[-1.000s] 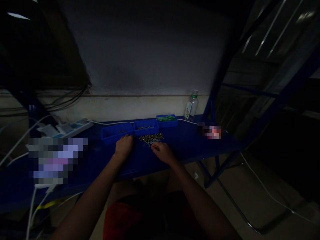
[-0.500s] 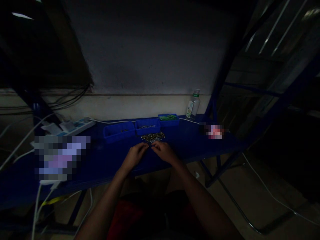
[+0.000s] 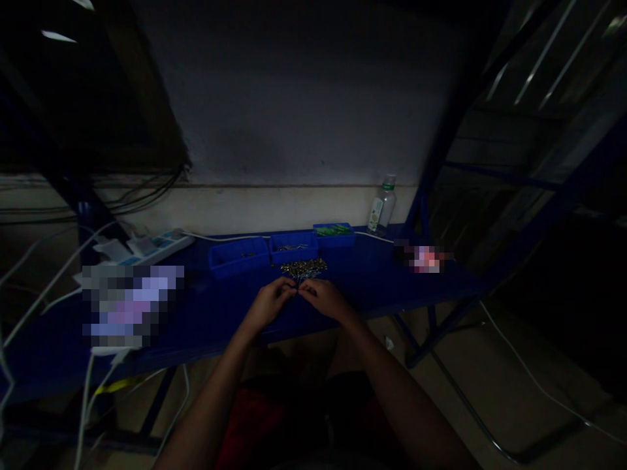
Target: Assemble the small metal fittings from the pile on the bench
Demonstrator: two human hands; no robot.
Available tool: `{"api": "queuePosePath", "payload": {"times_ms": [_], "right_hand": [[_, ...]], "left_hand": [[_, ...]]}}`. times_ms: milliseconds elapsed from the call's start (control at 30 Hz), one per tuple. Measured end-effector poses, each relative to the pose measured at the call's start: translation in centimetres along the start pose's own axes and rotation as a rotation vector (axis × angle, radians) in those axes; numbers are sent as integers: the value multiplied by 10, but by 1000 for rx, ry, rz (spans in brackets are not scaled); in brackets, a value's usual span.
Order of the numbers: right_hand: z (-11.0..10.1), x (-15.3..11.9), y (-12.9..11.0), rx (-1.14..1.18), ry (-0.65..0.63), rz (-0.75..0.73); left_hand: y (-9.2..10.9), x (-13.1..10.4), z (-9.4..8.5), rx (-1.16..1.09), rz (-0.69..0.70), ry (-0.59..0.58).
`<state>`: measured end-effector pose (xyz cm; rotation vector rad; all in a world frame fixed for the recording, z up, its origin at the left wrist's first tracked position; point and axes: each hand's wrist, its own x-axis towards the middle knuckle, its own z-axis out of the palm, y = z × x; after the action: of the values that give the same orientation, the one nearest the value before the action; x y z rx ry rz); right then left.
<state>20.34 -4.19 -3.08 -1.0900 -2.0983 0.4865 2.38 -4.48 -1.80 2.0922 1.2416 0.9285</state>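
Note:
My left hand [image 3: 272,301] and my right hand [image 3: 323,297] meet fingertip to fingertip over the blue table [image 3: 210,326]. Both are closed in a pinch, and what lies between the fingers is too small and dark to make out. Just beyond them is a pile of small brassy metal parts [image 3: 304,267], with thin silvery pieces at its near side. Behind the pile stand a blue bin with a few small parts [image 3: 238,256], a blue bin with silvery pieces [image 3: 294,247] and a blue bin with green items [image 3: 334,235].
A clear bottle [image 3: 383,207] stands at the back right by the wall. At the left lie a white power strip [image 3: 169,246] with plugs and cables and a blurred-out object [image 3: 132,307]. Another blurred-out item [image 3: 425,258] is at the right.
The view has shifted slightly, so the scene sits a little further right. My fingertips have come closer together in front of the pile.

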Motion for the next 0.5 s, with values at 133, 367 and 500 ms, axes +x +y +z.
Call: {"api": "queuePosePath", "payload": {"times_ms": [133, 367, 500], "right_hand": [[0, 0, 2, -3, 39, 16], [0, 1, 3, -1, 65, 19], [1, 1, 4, -17, 55, 3]], "left_hand": [[3, -1, -1, 60, 15, 43], [3, -1, -3, 116, 24, 41], [2, -2, -2, 79, 34, 54]]}}
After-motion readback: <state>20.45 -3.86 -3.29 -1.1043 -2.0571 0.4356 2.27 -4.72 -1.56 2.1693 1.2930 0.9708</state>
